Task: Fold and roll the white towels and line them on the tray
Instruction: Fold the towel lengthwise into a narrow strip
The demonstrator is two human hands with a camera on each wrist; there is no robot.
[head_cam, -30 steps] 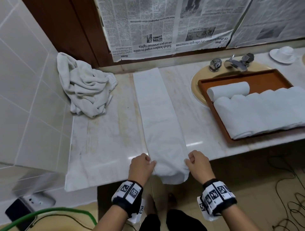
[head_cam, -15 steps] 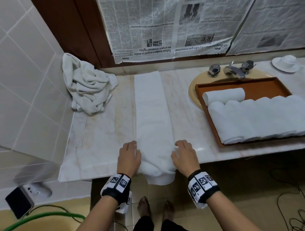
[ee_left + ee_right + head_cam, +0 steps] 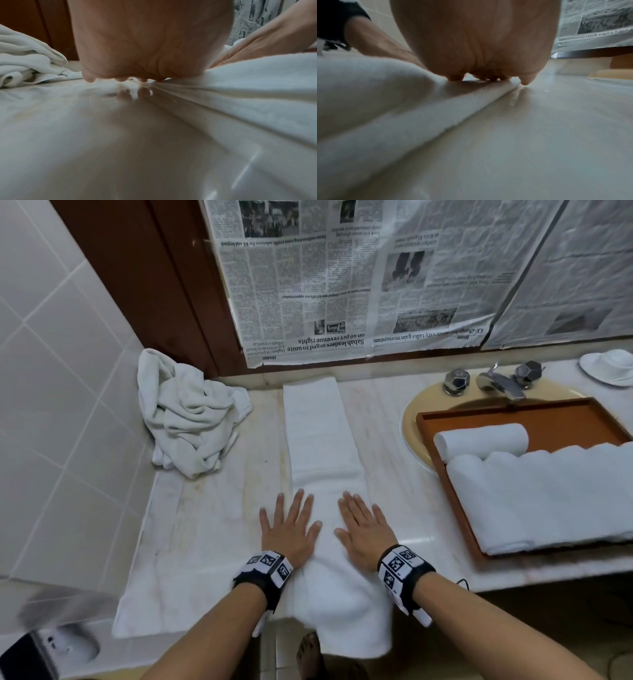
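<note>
Folded towel (image 3: 325, 446) is pressed flat on the tabletop (image 3: 212, 542) left of the tray (image 3: 513, 410) by the left hand (image 3: 289, 530) and right hand (image 3: 364, 534), fingers straight. Rolls (image 3: 534, 498) are already lined on the tray; a crumpled heap (image 3: 186, 416) remains unfolded, farther left.

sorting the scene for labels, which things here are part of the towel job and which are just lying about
Part of the job:
long folded white towel
left hand
right hand
crumpled white towel heap
brown wooden tray
rolled white towels

Lying about:
chrome tap
white cup and saucer
taped-up newspaper sheets
</note>
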